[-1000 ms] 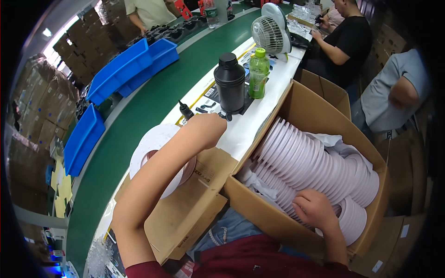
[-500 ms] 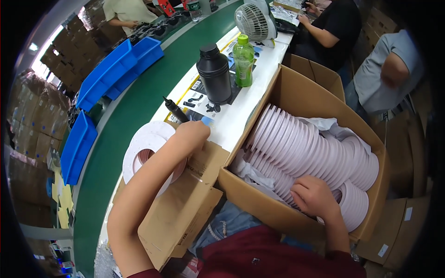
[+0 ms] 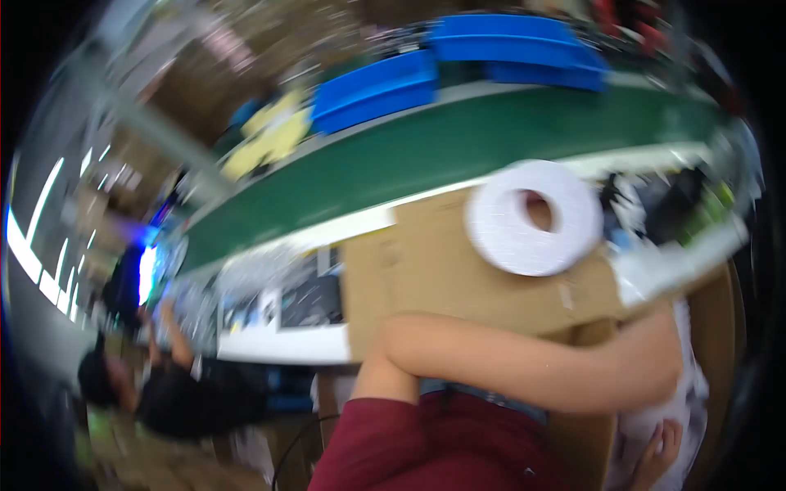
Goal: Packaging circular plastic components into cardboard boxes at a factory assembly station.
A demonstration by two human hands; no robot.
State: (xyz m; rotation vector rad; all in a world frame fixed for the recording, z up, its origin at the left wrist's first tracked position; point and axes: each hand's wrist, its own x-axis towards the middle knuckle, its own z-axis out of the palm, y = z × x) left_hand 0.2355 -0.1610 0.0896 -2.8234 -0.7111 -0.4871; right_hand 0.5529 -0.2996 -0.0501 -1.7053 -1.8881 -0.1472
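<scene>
My left arm reaches across to the right, and my left hand [image 3: 651, 356] is a smear over the near edge of the cardboard box [image 3: 720, 327]; its fingers cannot be made out. Below it, at the lower right, my right hand [image 3: 660, 452] shows in part, fingers apart, beside the white contents [image 3: 684, 409] of the box. Those contents are blurred. A flat white ring-shaped roll [image 3: 499, 221] with a brown core hole lies on a cardboard sheet [image 3: 417, 278] on the bench, beyond my left forearm.
A green conveyor belt [image 3: 344, 176] runs behind the bench. Blue bins [image 3: 377, 90] and yellow sheets [image 3: 266, 139] line its far side. A blurred green bottle [image 3: 714, 211] stands at right. Another person in dark clothing [image 3: 196, 401] is at left, near a bright screen [image 3: 147, 274].
The view has swung left, shifting the bench and box rightward in the picture. My left hand has gone from beside the rolls on the cardboard to the box. My right hand stays by the box.
</scene>
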